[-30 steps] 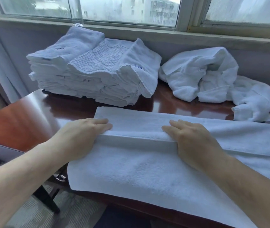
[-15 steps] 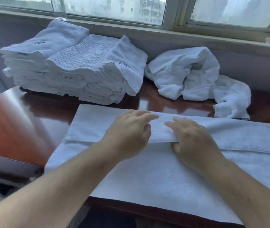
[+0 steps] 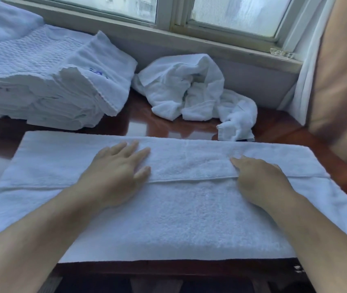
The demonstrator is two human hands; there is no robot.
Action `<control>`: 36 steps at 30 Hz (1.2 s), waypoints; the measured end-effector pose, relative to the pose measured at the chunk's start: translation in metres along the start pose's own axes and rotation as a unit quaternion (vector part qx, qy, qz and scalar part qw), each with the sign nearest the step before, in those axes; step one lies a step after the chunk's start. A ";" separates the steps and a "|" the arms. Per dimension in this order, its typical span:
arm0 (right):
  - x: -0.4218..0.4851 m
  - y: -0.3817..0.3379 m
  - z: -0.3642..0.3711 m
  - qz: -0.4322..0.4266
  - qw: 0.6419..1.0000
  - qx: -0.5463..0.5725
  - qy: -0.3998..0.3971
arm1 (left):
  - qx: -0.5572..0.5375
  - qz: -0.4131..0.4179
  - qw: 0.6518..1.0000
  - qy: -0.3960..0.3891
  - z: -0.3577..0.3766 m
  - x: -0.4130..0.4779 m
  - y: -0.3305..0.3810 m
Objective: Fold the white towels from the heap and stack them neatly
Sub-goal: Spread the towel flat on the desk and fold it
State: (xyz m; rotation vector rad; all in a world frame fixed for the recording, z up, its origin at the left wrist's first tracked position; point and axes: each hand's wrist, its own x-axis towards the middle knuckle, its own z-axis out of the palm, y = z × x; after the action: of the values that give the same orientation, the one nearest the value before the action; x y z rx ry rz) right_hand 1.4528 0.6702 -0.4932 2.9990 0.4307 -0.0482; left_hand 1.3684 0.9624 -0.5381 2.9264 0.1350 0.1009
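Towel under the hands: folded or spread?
Partly folded. The towel has its far strip doubled over, its hem running between the left hand and right hand, which rest on it.

A glossy reddish-brown wooden counter (image 3: 141,123) runs below the window. At its far left sits a stack of folded towels (image 3: 41,85). Just right of the stack lies a crumpled heap (image 3: 185,89) of white towels. Nearer, a white towel (image 3: 189,218) is spread lengthwise, its far edge folded over and its near edge reaching the counter's front.

Glossy reddish wooden table (image 3: 278,125) below a daylit window (image 3: 238,11), curtain (image 3: 337,60) right.
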 end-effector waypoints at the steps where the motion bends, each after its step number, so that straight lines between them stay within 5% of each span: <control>1: -0.002 -0.009 -0.004 -0.013 1.000 0.018 0.002 | -0.010 0.003 1.000 0.007 -0.001 0.001 -0.001; 6: -0.021 -0.081 0.001 -0.167 0.967 0.190 0.019 | -0.050 0.017 0.998 0.037 -0.008 -0.019 -0.021; 12: -0.038 -0.138 0.025 -0.231 0.956 0.167 0.072 | -0.049 -0.013 0.998 0.046 -0.020 -0.080 -0.073; 16: -0.064 -0.157 0.025 -0.357 0.883 0.237 0.192 | -0.115 0.036 0.985 0.122 -0.034 -0.132 -0.094; 21: -0.097 -0.170 0.028 -0.485 0.842 0.159 0.175 | -0.063 0.095 0.990 0.084 -0.029 -0.173 -0.104; 29: -0.108 -0.168 0.034 -0.492 0.825 0.081 0.266 | 0.065 0.140 0.980 0.126 -0.013 -0.177 -0.099; 33: -0.111 -0.160 0.039 -0.453 0.867 0.019 0.207 | 0.086 0.135 0.978 0.132 -0.008 -0.176 -0.099; 36: -0.109 -0.157 0.037 -0.451 0.861 0.015 0.233 | 0.092 0.126 0.979 0.131 -0.004 -0.176 -0.095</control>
State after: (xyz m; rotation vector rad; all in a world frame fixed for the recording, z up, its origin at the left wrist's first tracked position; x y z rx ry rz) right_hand 1.3031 0.7850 -0.5411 2.4969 1.8333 0.5988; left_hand 1.1855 1.0385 -0.5647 3.0869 -0.1974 0.5416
